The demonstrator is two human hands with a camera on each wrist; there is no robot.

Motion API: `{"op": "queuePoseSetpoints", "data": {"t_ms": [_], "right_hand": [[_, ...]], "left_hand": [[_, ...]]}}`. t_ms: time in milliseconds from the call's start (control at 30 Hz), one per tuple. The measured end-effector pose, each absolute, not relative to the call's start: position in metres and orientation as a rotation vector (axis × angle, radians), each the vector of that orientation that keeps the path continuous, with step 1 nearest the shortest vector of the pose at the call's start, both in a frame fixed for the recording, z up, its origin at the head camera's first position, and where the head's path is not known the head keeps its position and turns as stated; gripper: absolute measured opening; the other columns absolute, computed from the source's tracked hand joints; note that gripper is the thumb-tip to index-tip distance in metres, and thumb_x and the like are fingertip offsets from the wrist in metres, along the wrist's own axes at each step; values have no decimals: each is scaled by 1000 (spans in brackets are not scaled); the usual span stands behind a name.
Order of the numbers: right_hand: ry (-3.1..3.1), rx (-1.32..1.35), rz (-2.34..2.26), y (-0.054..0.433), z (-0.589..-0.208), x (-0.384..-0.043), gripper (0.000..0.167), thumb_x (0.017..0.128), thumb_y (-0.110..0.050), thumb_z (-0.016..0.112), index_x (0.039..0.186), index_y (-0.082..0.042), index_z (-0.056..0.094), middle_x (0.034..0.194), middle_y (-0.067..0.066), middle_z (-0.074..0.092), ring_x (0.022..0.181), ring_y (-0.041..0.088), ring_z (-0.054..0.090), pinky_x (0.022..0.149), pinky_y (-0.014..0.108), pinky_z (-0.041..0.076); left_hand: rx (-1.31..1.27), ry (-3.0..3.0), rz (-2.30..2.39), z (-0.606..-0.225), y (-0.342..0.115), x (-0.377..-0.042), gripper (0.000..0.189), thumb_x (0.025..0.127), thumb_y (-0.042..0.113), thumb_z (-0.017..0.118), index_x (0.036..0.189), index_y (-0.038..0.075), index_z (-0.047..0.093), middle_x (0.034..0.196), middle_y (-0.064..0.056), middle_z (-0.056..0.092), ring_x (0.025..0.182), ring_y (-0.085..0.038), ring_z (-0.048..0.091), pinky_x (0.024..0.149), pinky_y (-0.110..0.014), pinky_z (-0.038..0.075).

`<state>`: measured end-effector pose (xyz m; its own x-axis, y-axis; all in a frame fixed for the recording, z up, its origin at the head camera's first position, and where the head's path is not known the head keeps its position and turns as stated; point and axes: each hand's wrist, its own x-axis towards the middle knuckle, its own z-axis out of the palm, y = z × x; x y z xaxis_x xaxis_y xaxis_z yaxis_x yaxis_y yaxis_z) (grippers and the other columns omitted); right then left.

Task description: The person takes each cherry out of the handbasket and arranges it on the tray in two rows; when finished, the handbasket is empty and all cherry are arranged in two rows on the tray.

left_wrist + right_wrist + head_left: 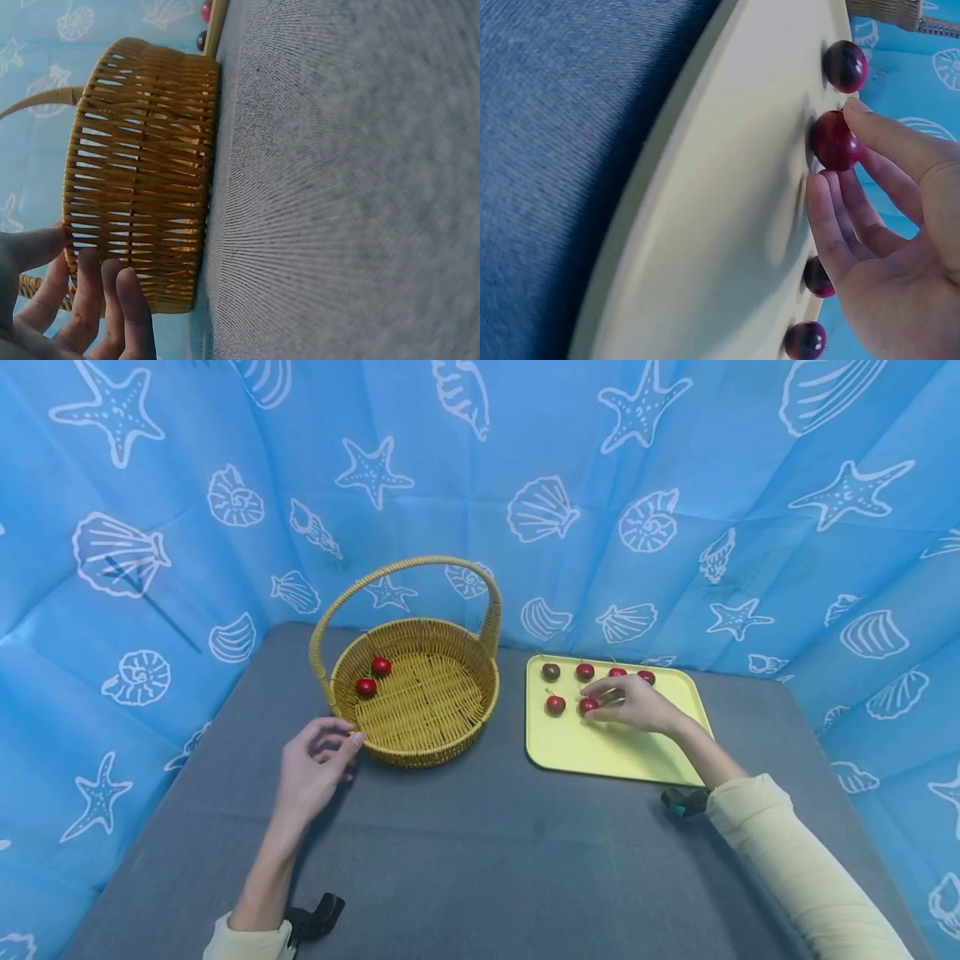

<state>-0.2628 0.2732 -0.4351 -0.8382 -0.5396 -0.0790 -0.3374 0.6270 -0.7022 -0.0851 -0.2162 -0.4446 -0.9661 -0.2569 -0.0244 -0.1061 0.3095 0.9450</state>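
My left hand pinches the near left rim of a round wicker basket, thumb and fingers at its edge. Two red cherries lie inside the basket on its left side. My right hand is over a yellow tray and pinches a cherry between thumb and fingers, low over the tray. Beside it on the tray is another cherry. Along the tray's far edge, several more cherries form a row, partly behind my right hand.
The basket's tall arched handle rises above its far side. Basket and tray stand apart on a grey cloth-covered table. A blue curtain with white shells and starfish encloses the table at the back and sides.
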Motion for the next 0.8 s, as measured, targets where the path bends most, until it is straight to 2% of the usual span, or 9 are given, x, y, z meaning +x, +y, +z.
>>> {"op": "queuePoseSetpoints", "data": {"t_ms": [167,300,533,633,800], "right_hand": [[2558,-714,-1035,275,-427,-262,40,96,-9,83,133,4,72,126,27,77,115,43,76,87,19,63],[2568,-701,-1035,275,-415,-262,38,98,-9,81,132,4,71,128,25,76,117,41,74,90,21,63],[2637,-738,-1014,263,-392,-266,36,97,-14,83,129,0,75,124,22,79,110,27,76,86,20,60],[2617,-740,-1062,253,-383,-267,34,97,-14,83,129,-2,76,125,22,79,114,24,76,90,17,60],[2569,-781,-1107,230,-369,-266,34,98,-15,83,130,-6,76,125,20,78,109,11,73,90,19,61]], "left_hand": [[322,-2422,-1733,-446,-217,-85,30,104,25,76,127,8,66,103,-11,75,77,-21,75,67,-30,67],[315,-2424,-1738,-446,-217,-85,32,104,27,76,128,8,66,103,-10,75,78,-20,75,68,-30,67],[305,-2424,-1757,-447,-219,-85,33,104,28,76,128,8,66,102,-7,75,79,-19,76,69,-31,68],[298,-2426,-1763,-447,-219,-85,33,105,28,75,130,8,66,105,-13,75,80,-18,75,69,-31,68],[302,-2433,-1761,-446,-218,-85,34,105,29,74,130,8,65,111,-20,75,79,-16,75,69,-31,68]]}}
